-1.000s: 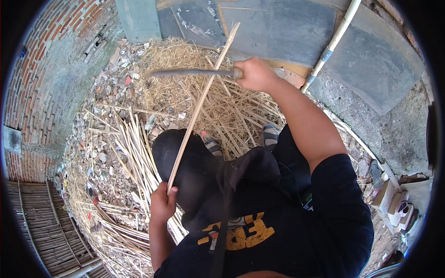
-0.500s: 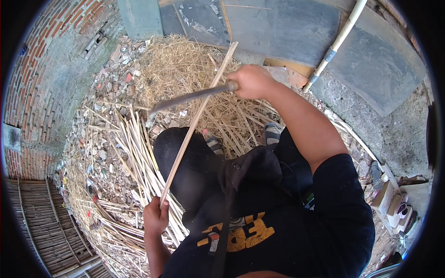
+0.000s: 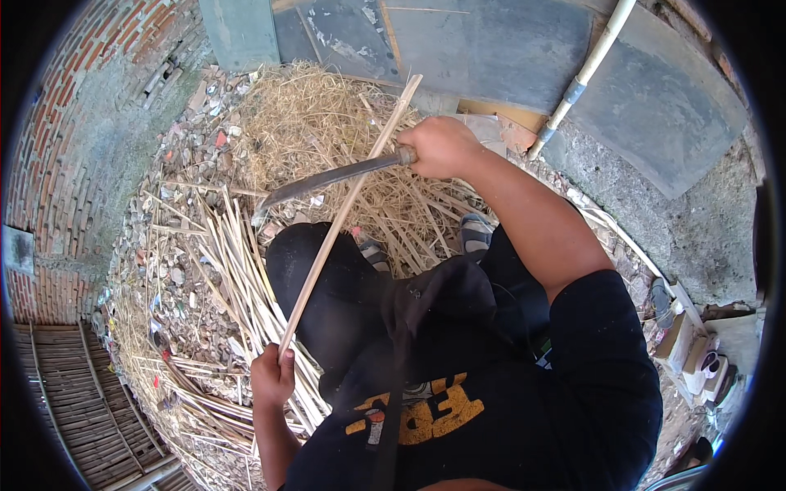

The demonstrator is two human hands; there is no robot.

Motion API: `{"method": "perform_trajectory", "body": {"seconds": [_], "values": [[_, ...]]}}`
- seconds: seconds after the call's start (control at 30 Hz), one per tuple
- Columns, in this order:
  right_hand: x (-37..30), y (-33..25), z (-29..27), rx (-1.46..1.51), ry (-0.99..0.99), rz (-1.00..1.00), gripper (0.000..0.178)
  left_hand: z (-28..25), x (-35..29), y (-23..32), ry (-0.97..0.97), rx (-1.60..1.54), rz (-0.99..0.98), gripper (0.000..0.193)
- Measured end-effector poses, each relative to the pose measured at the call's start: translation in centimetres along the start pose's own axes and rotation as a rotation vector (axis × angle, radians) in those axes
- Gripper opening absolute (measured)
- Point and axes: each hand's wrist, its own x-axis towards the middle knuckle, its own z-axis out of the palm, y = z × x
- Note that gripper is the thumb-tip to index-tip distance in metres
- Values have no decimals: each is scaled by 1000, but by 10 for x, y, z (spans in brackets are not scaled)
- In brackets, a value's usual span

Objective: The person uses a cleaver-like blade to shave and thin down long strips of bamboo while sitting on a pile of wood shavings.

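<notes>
My left hand (image 3: 272, 378) is closed round the near end of a long pale bamboo strip (image 3: 315, 266). The strip slants up and away to the right over my left thigh, its far end above the straw. My right hand (image 3: 442, 147) grips the short handle of a machete (image 3: 319, 178) with a dark, slightly hooked blade. That blade lies across the upper part of the strip, its tip pointing left. Whether the edge bites into the strip, I cannot tell.
Many split bamboo strips (image 3: 237, 282) lie in a heap on the rubble at my left. Beyond my sandalled feet is a mound of straw-like shavings (image 3: 307, 123). Grey panels (image 3: 491, 49) and a pale pole (image 3: 585, 74) stand at the far side, a brick wall (image 3: 57, 155) at left.
The whole view has shifted slightly. My right hand and the machete remain near the strip's upper part, the blade turned a little; the left hand keeps its hold.
</notes>
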Motion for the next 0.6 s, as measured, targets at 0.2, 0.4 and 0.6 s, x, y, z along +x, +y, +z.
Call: {"method": "perform_trajectory", "body": {"seconds": [0.2, 0.4, 0.6], "values": [[14, 27, 28, 142, 9, 118, 19, -2, 7, 16, 23, 9, 16, 43], [-5, -30, 17, 102, -14, -78, 20, -4, -12, 9, 30, -26, 19, 44], [8, 12, 20, 190, 68, 101, 23, 10, 4, 16, 70, 5, 31, 43]]}}
